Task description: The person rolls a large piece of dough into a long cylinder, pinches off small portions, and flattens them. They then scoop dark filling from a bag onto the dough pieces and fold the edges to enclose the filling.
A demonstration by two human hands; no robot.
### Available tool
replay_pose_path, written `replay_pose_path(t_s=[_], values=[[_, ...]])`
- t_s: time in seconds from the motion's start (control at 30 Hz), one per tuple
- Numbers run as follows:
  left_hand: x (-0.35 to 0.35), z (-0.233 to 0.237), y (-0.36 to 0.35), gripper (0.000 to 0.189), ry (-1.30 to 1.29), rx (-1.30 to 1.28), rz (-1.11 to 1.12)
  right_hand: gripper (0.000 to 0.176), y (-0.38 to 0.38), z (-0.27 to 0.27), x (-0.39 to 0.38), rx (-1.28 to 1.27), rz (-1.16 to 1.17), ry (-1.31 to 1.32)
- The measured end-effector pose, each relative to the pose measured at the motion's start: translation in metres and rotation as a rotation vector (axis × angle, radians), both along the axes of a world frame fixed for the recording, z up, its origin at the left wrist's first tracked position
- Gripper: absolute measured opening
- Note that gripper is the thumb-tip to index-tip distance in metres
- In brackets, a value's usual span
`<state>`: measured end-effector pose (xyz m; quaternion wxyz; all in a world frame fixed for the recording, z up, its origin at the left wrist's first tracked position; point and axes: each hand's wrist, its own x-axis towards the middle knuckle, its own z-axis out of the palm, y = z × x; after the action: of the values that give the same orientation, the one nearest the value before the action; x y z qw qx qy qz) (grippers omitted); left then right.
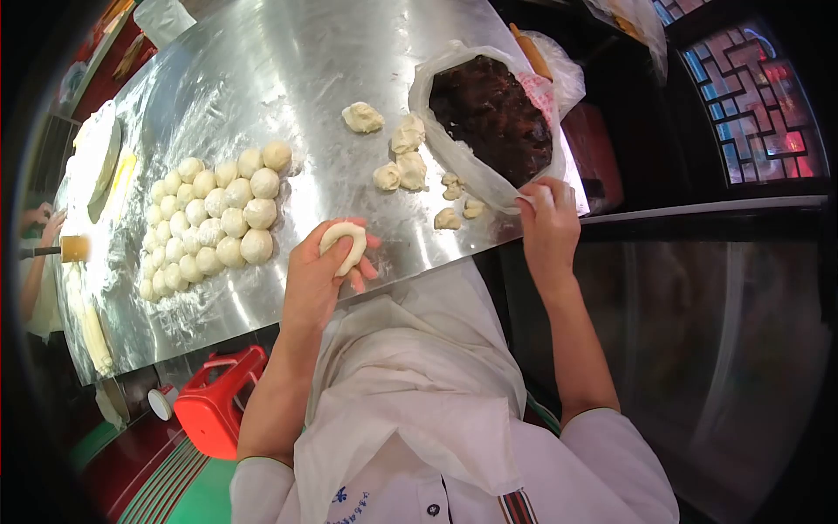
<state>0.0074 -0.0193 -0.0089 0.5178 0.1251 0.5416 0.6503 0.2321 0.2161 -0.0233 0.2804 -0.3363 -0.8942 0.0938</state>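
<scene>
My left hand [316, 266] holds a piece of pale dough [351, 230] near the table's front edge, the thumb pressed into its middle and the fingers beneath. At the right, my right hand [552, 217] has its fingers closed at the near rim of a white plastic bag [424, 98]. Dark brown paste [493, 113] fills that open bag. Between the hands lie torn lumps of dough, among them a larger lump [408, 134] and a small scrap [447, 219]. Left of my left hand, floured dough balls [234, 222] sit in close rows.
The metal table [323, 52] is dusted with flour at the left. A wooden rolling pin [532, 54] lies behind the bag. At the far left are a wooden-ended tool [76, 249], a long dough strip [94, 336] and another person's arm [42, 275]. A red stool [209, 417] stands below.
</scene>
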Motion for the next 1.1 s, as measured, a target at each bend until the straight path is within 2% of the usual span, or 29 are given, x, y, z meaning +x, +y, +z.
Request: replay_pose_path(t_s=[0.07,0.2,0.3,0.37,0.4,0.47,0.5,0.57,0.63,0.67,0.7,0.73,0.77,0.87,1.1], values=[[0.003,-0.003,0.005,0.031,-0.046,0.016,-0.018,0.019,-0.025,0.01,-0.017,0.179,0.129,0.046],[0.006,-0.014,0.015,0.035,-0.182,0.111,-0.118,0.013,-0.03,-0.004,-0.054,0.139,0.189,-0.039],[0.013,-0.005,0.023,0.037,-0.192,0.077,-0.011,0.014,-0.033,-0.007,-0.069,0.134,0.168,-0.146],[0.018,-0.006,0.029,0.036,-0.136,0.072,0.041,0.017,-0.051,0.012,-0.069,-0.103,0.267,0.035],[0.019,-0.006,0.033,0.036,-0.083,0.072,0.078,0.017,-0.064,0.012,-0.07,-0.096,0.266,0.03],[0.026,-0.006,0.034,0.035,-0.017,0.068,0.002,0.023,-0.084,0.013,-0.075,-0.361,0.462,0.186],[0.029,-0.006,0.034,0.035,0.051,0.048,-0.066,0.023,-0.082,0.018,-0.074,-0.353,0.457,0.182],[0.027,-0.007,0.034,0.034,0.009,0.049,-0.048,0.027,-0.077,0.032,-0.069,-0.654,0.406,0.271],[0.021,-0.008,0.028,0.032,-0.034,0.041,-0.033,0.022,-0.038,0.037,-0.048,-0.348,0.192,0.165],[0.016,-0.008,0.024,0.033,-0.103,0.056,-0.027,0.025,-0.02,0.042,-0.039,-0.307,0.064,0.152],[0.014,-0.008,0.023,0.033,-0.169,0.073,-0.019,0.029,-0.002,0.04,-0.029,-0.14,-0.011,0.082],[0.014,-0.009,0.023,0.033,-0.169,0.076,-0.017,0.041,0.012,0.033,-0.022,-0.1,-0.087,-0.034],[0.015,-0.01,0.022,0.032,-0.119,0.06,-0.046,0.041,0.017,0.024,-0.02,-0.098,-0.085,-0.034],[0.022,-0.012,0.024,0.03,-0.061,0.04,-0.086,0.058,0.026,0.005,-0.02,0.105,-0.051,-0.222],[0.025,0.001,0.03,0.032,-0.096,0.083,-0.12,0.048,0.04,-0.006,-0.019,0.125,-0.038,-0.142]])
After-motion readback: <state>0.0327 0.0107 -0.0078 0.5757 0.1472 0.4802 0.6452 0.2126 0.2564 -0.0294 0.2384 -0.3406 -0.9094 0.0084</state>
